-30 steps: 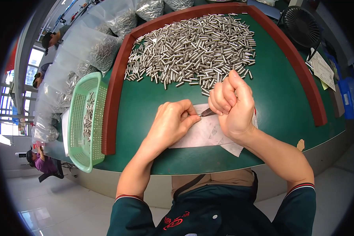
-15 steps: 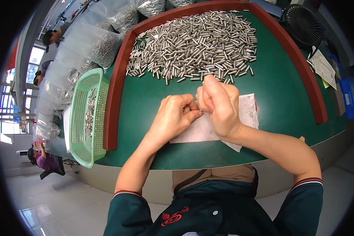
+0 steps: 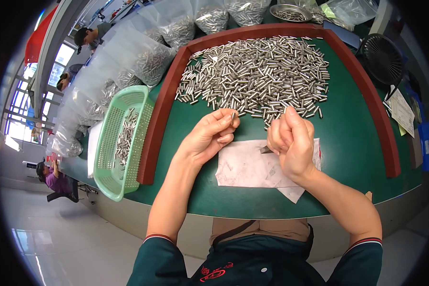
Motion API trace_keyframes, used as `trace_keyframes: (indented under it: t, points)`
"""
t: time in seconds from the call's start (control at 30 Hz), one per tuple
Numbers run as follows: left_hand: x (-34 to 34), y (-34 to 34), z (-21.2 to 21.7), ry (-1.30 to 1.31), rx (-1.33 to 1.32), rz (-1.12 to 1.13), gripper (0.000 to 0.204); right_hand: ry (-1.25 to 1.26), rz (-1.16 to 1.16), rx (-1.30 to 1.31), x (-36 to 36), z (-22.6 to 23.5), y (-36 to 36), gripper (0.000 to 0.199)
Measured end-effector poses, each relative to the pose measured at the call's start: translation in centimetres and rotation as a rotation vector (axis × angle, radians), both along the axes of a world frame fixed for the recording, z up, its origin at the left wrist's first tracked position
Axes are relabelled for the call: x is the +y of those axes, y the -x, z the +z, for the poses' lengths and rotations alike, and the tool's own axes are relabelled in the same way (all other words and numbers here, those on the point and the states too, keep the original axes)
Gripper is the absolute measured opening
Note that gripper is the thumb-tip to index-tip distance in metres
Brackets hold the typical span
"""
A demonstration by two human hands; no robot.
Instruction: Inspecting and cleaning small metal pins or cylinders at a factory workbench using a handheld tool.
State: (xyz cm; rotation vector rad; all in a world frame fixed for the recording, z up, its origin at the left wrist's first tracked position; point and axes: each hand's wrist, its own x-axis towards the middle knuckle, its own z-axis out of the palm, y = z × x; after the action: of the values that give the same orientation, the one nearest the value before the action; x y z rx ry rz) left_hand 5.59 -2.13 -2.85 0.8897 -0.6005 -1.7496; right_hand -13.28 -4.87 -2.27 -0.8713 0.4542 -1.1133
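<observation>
My left hand (image 3: 206,136) is raised over the green tabletop, palm turned partly up. Its thumb and forefinger pinch a short metal pin (image 3: 232,119). To the right, my right hand (image 3: 293,148) is closed around a tool that its fingers mostly cover. Only a grey, flat metal tip (image 3: 266,149) sticks out below them, above a stained white cloth (image 3: 243,167). Just beyond both hands spreads a large heap of short, shiny metal pins (image 3: 257,71). A gap separates my two hands.
A dark red wooden rail (image 3: 152,143) frames the heap. Left of it stands a green plastic basket (image 3: 105,164) with more pins. Clear bags of pins (image 3: 152,64) line the back left. A metal bowl (image 3: 291,13) and a black fan (image 3: 382,58) sit at the back right.
My hands have drawn apart. The left has turned its palm up, bringing the pin into sight, and the tool's tip now shows below my right hand. The whole view has shifted slightly.
</observation>
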Motion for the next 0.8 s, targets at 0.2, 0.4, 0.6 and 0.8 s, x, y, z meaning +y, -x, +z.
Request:
trace_keyframes:
  t: [0.2,0.4,0.6,0.8]
  points:
    - [-0.3,-1.1,0.6,-0.016,-0.028,0.188,0.023,0.005,-0.008,0.022,-0.2,0.3,0.0,0.046]
    - [-0.9,-0.7,-0.3,0.212,-1.13,0.357,0.023,-0.009,-0.018,0.035,-0.3,0.4,0.0,0.046]
    - [-1.3,0.3,-0.3,0.308,-1.747,0.347,0.027,-0.037,-0.014,0.027,-0.5,0.6,0.0,0.046]
    - [-0.4,-0.7,0.7,0.151,-0.661,0.237,0.015,-0.038,-0.025,0.016,-0.4,0.5,-0.1,0.048]
